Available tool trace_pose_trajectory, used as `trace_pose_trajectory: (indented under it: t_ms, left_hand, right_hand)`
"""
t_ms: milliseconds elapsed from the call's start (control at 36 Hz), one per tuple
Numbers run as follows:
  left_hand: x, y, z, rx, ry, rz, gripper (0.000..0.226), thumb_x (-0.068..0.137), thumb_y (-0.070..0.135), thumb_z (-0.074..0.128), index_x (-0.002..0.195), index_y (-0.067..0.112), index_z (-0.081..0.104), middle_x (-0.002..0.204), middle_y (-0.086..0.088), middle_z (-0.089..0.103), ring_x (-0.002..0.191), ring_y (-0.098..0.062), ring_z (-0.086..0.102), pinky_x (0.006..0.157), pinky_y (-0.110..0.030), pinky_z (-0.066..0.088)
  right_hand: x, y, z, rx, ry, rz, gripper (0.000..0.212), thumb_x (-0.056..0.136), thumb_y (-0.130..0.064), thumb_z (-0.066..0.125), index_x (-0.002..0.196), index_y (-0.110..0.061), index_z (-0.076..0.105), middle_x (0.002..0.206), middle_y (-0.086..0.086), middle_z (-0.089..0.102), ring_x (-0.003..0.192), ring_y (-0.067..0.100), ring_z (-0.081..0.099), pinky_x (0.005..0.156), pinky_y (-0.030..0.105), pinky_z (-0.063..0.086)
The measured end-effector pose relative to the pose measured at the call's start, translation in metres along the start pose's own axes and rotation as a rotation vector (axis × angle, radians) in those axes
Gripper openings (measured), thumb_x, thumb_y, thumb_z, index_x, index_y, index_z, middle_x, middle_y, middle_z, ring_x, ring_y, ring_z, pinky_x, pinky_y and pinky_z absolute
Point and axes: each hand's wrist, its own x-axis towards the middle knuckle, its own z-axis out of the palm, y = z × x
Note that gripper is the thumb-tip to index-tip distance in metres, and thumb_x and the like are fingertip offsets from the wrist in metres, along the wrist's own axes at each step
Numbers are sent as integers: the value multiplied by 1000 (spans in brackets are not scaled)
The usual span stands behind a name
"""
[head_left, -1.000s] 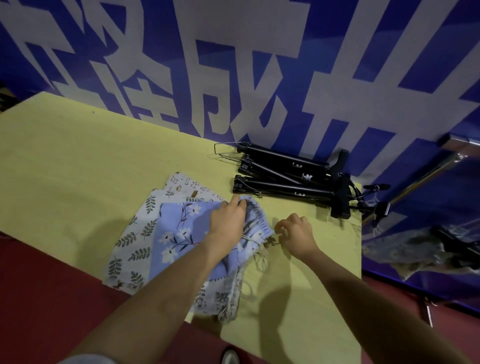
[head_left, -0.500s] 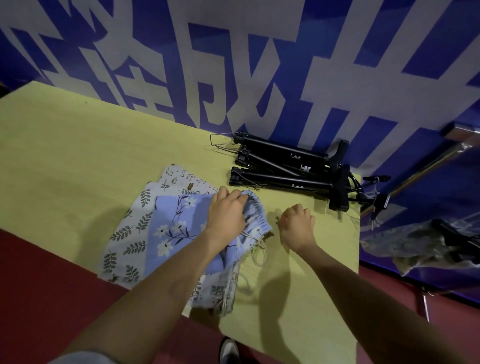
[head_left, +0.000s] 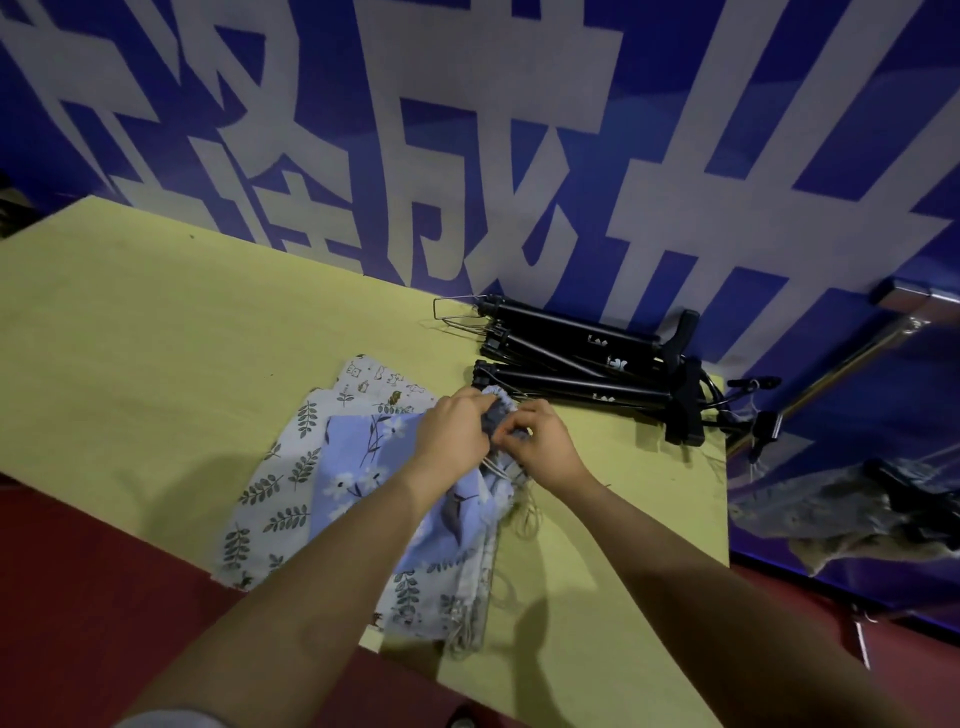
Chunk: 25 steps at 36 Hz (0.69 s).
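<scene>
A blue floral drawstring bag (head_left: 358, 467) lies on top of a pile of printed cloth bags (head_left: 280, 499) on the yellow table (head_left: 130, 338). My left hand (head_left: 454, 428) grips the bag's gathered mouth from the left. My right hand (head_left: 540, 436) pinches the same gathered edge from the right, fingers curled on the cloth. Both hands meet at the bunched opening (head_left: 496, 410), which is lifted slightly off the table. Thin drawstrings (head_left: 524, 499) trail below the hands.
A bundle of black clip hangers (head_left: 582, 364) lies at the table's far right, just beyond my hands. A blue banner wall (head_left: 467, 130) stands behind the table. Past the right table edge are a metal rail (head_left: 841, 358) and crumpled cloth (head_left: 841, 509). Red floor lies below.
My right hand has moved left from the table surface and taken hold of the bag's mouth. My left hand has bunched the opening and raised it.
</scene>
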Motion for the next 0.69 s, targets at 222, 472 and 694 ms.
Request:
trace_pose_trajectory:
  t_ms: [222, 472, 694]
  left_hand:
    - [6, -4, -7, 25, -23, -11, 42, 89, 8, 51, 131, 15, 51, 131, -5, 47, 108, -31, 55, 73, -38, 46]
    - [25, 9, -5, 98, -21, -63, 39, 91, 10, 48, 130, 10, 48, 132, -10, 44, 101, -34, 57, 68, -37, 43]
    - [42, 12, 8, 58, 20, -87, 35, 92, 4, 48, 125, 11, 53, 127, -9, 49, 94, -33, 59, 67, -37, 42]
  right_hand:
    - [6, -7, -5, -71, 19, -53, 15, 87, -1, 61, 99, -6, 70, 101, 9, 52, 90, 15, 50, 82, 14, 35]
    - [32, -1, -29, 61, 140, 46, 6, 93, -7, 52, 98, -10, 50, 92, 6, 54, 73, 15, 50, 72, 31, 43]
    - [58, 38, -61, -651, -56, 160, 55, 92, -14, 49, 144, -10, 31, 146, 13, 37, 132, 34, 34, 108, 43, 30]
